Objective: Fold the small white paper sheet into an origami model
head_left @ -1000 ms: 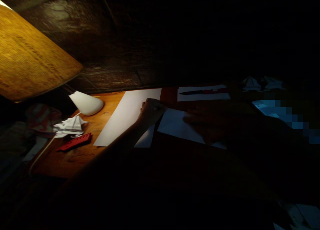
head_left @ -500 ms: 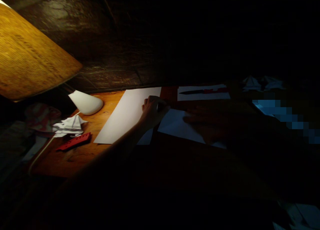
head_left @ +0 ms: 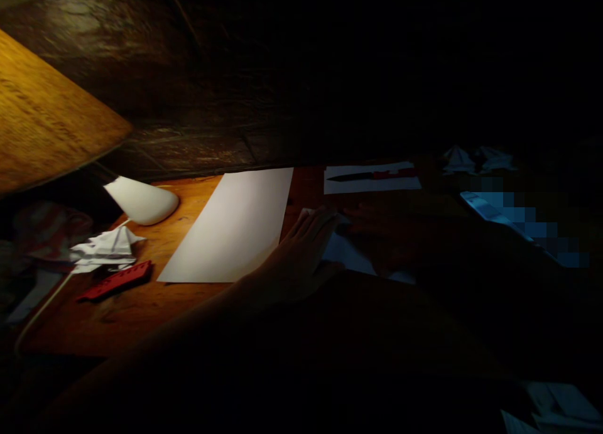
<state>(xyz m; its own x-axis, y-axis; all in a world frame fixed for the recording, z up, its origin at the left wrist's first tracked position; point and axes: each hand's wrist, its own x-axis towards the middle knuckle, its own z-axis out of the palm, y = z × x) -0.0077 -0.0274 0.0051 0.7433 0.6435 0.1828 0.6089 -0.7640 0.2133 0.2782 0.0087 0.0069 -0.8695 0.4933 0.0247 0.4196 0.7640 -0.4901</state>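
A small sheet of paper [head_left: 347,253] lies in shadow on the wooden table, partly covered by both hands. My left hand [head_left: 308,252] rests over its left part, fingers stretched forward and the thumb apart. Dimly lit, my right hand [head_left: 389,233] lies on the right part of the same paper, its fingers extended and hard to make out. Left of my left hand is a large white sheet [head_left: 226,227], flat on the table. Beyond the hands, a knife [head_left: 370,176] with a dark blade and red handle lies on some white paper [head_left: 342,186].
At left stand a lamp base [head_left: 146,201] and its yellow shade [head_left: 51,113]. Near its cord lie folded paper [head_left: 110,249] and a red notched piece [head_left: 115,282]. Folded paper shapes [head_left: 459,161] and a lit phone [head_left: 499,215] lie at right. More papers [head_left: 563,402] show lower right.
My left hand has gone from curled fingers at the small sheet's left edge to stretched fingers over it, moving nearer my right hand. The view has shifted slightly right.
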